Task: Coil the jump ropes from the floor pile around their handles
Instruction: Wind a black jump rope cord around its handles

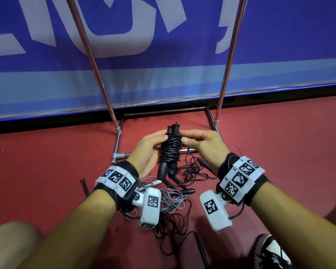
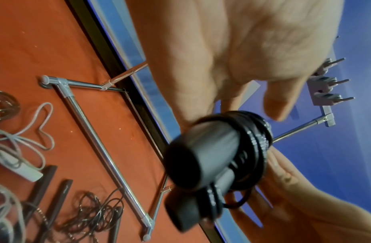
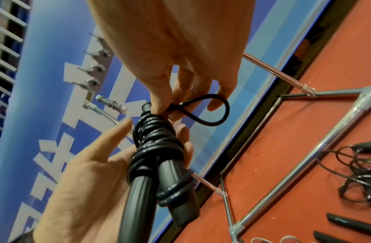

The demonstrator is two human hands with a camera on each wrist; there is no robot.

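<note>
Bundle: black jump rope (image 1: 170, 150) coiled round its two black handles, held upright above the red floor (image 1: 47, 162), just in front of the metal rack base (image 1: 117, 144).
Left hand (image 1: 145, 152): cradles the bundle from the left, fingers curved behind the coils, thumb lying beside them.
Right hand (image 1: 202, 144): at the bundle's top right, thumb and fingers pinching the rope.
Right wrist only: small free loop (image 3: 213, 110) of the rope sticks out beside the bundle's top, pinched at its neck by the right fingertips (image 3: 159, 106); the head view hides this loop behind the hand.
Left wrist only: butt ends of the two handles (image 2: 184, 166) face the camera, blurred, with coils ringed behind them.
Head only: floor pile (image 1: 175, 199) lies directly under and nearer the person than the bundle; a shoe (image 1: 272, 253) sits to the pile's right.
Count, hands: two, both on the bundle.
Count, handles in bundle: two.
Count, pile: black ropes and one grey rope (image 1: 171, 197) tangled; the number of black ones cannot be told. Several loose black handles lie round the pile.
Count, rack uprights: two poles (image 1: 229, 61) rising from the base, before a blue banner (image 1: 182, 74).
</note>
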